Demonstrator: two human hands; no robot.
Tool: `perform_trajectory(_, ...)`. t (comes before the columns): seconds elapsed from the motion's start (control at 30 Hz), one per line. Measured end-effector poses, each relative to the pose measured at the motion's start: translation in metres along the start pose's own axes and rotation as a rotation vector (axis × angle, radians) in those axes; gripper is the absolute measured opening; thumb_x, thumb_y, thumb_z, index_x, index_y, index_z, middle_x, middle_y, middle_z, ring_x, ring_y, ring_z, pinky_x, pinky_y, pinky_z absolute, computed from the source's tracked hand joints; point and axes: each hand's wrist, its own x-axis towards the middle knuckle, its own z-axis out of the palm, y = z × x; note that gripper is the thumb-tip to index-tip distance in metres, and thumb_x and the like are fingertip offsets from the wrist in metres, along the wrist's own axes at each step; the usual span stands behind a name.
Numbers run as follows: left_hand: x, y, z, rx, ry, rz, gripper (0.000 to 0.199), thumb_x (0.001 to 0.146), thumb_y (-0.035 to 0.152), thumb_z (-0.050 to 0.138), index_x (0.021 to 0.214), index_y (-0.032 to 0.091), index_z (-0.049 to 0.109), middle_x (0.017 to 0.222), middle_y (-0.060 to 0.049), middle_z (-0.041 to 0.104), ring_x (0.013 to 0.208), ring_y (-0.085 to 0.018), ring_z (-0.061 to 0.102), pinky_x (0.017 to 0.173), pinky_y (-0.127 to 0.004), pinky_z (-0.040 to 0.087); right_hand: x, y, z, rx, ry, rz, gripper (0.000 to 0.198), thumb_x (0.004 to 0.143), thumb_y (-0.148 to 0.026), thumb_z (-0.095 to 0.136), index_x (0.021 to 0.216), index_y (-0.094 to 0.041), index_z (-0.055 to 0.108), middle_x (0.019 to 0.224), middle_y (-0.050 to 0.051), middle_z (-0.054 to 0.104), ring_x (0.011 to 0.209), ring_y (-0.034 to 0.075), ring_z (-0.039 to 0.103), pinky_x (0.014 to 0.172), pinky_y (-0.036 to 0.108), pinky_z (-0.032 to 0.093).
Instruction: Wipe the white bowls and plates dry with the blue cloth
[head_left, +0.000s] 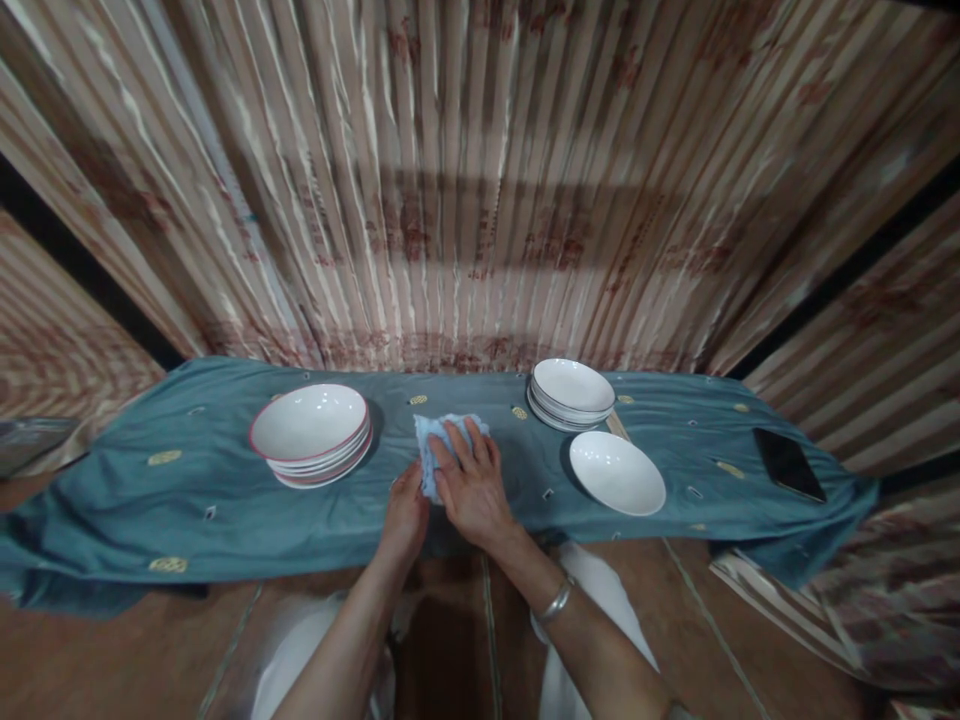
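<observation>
A light blue, soft-looking cloth point(427, 428) lies over the near middle of a long table draped in a teal patterned tablecloth point(187, 500), bunched beneath the person's hands; whether anything sits under it cannot be told. The right hand point(472, 485) is laid palm down across the cloth, its fingers stretched out and slightly apart, covering much of it. The left hand point(407, 505) is curled at the cloth's near left edge and touches it, though whether the fingers actually pinch the fabric cannot be made out. A silver-coloured metal bracelet point(557, 600) circles the right wrist. Left of the hands, well apart from them, stands a stack of round white glossy bowls point(311, 425), the top one rimmed in red. To the right, a single shallow white glossy dish point(617, 473) lies near the front edge, and just behind it stands a stack of white dishes with a thin dark rim point(574, 387). Farther right, a flat black rectangular phone point(789, 465) lies on the tablecloth. Behind the table hangs a pleated beige and brown striped curtain point(480, 200) with reddish motifs, and below spreads a brown tiled floor point(450, 630).
</observation>
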Motion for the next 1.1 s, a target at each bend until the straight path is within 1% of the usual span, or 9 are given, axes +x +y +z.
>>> perform_trajectory(0.1, -0.002, 0.001, 0.001, 0.079, 0.057, 0.13, 0.032, 0.059, -0.003, 0.058, 0.075, 0.019, 0.074, 0.096, -0.009, 0.074, 0.117, -0.028, 0.057, 0.105, -0.032, 0.039, 0.002, 0.007, -0.001, 0.059, 0.011, 0.065, 0.049, 0.095, -0.032, 0.043, 0.143, -0.023, 0.041, 0.15, 0.01, 0.039, 0.143, 0.031, 0.022, 0.111, 0.053, 0.027)
perform_trajectory(0.2, -0.002, 0.001, 0.003, 0.062, 0.068, 0.133, 0.02, 0.064, 0.004, 0.062, 0.074, 0.017, 0.073, 0.089, -0.009, 0.074, 0.107, -0.028, 0.062, 0.101, -0.034, 0.042, 0.004, 0.022, 0.002, 0.193, 0.047, 0.13, 0.048, 0.097, -0.035, 0.038, 0.143, -0.021, 0.041, 0.149, 0.012, 0.04, 0.14, 0.026, 0.03, 0.112, 0.049, 0.032)
perform_trajectory(0.3, -0.003, 0.001, 0.006, 0.062, 0.029, 0.117, 0.007, 0.072, 0.018, 0.065, 0.073, 0.017, 0.072, 0.086, -0.009, 0.074, 0.098, -0.027, 0.064, 0.095, -0.036, 0.046, 0.005, 0.039, 0.007, 0.372, 0.064, 0.217, 0.046, 0.098, -0.037, 0.034, 0.141, -0.022, 0.043, 0.147, 0.01, 0.044, 0.138, 0.021, 0.037, 0.114, 0.044, 0.031)
perform_trajectory(0.47, -0.005, 0.0, 0.011, -0.038, -0.003, 0.045, 0.024, 0.074, 0.041, 0.067, 0.074, 0.018, 0.071, 0.079, -0.007, 0.074, 0.091, -0.026, 0.066, 0.087, -0.036, 0.05, 0.007, 0.06, 0.019, 0.702, 0.039, 0.429, 0.046, 0.097, -0.045, 0.031, 0.133, -0.023, 0.052, 0.137, 0.007, 0.056, 0.129, 0.019, 0.049, 0.112, 0.039, 0.034)
perform_trajectory(0.57, -0.006, 0.0, 0.012, -0.076, -0.021, 0.029, 0.03, 0.07, 0.046, 0.07, 0.074, 0.017, 0.071, 0.077, -0.007, 0.074, 0.088, -0.026, 0.067, 0.084, -0.037, 0.051, 0.004, 0.066, 0.023, 0.786, 0.073, 0.494, 0.049, 0.097, -0.051, 0.03, 0.129, -0.023, 0.055, 0.132, 0.007, 0.059, 0.127, 0.019, 0.051, 0.112, 0.041, 0.035)
perform_trajectory(0.67, -0.008, 0.002, 0.014, -0.069, -0.018, 0.031, 0.029, 0.068, 0.045, 0.071, 0.074, 0.017, 0.072, 0.077, -0.007, 0.074, 0.087, -0.026, 0.068, 0.084, -0.037, 0.051, -0.001, 0.063, 0.023, 0.758, 0.101, 0.452, 0.053, 0.098, -0.051, 0.028, 0.135, -0.02, 0.051, 0.138, 0.01, 0.054, 0.131, 0.02, 0.047, 0.113, 0.042, 0.034)
perform_trajectory(0.77, -0.01, 0.005, 0.016, -0.05, -0.022, 0.034, 0.023, 0.07, 0.041, 0.069, 0.072, 0.018, 0.072, 0.077, -0.008, 0.074, 0.088, -0.027, 0.067, 0.084, -0.038, 0.051, -0.006, 0.054, 0.018, 0.664, 0.082, 0.378, 0.053, 0.099, -0.048, 0.026, 0.143, -0.022, 0.041, 0.148, 0.008, 0.043, 0.139, 0.019, 0.036, 0.117, 0.043, 0.028)
perform_trajectory(0.93, -0.011, 0.008, 0.015, -0.007, -0.003, 0.059, 0.013, 0.072, 0.03, 0.067, 0.07, 0.018, 0.072, 0.078, -0.008, 0.074, 0.09, -0.026, 0.067, 0.084, -0.034, 0.051, -0.01, 0.037, 0.007, 0.388, 0.051, 0.161, 0.05, 0.1, -0.034, 0.026, 0.15, -0.025, 0.028, 0.157, 0.006, 0.027, 0.145, 0.019, 0.022, 0.118, 0.046, 0.024)
perform_trajectory(1.1, -0.006, 0.002, 0.007, -0.008, -0.024, 0.082, 0.017, 0.073, 0.031, 0.065, 0.08, 0.016, 0.072, 0.088, -0.009, 0.075, 0.097, -0.025, 0.065, 0.087, -0.034, 0.049, -0.012, 0.017, -0.002, 0.149, -0.002, -0.004, 0.053, 0.097, -0.026, 0.037, 0.149, -0.023, 0.03, 0.158, 0.007, 0.024, 0.148, 0.027, 0.009, 0.116, 0.053, 0.023)
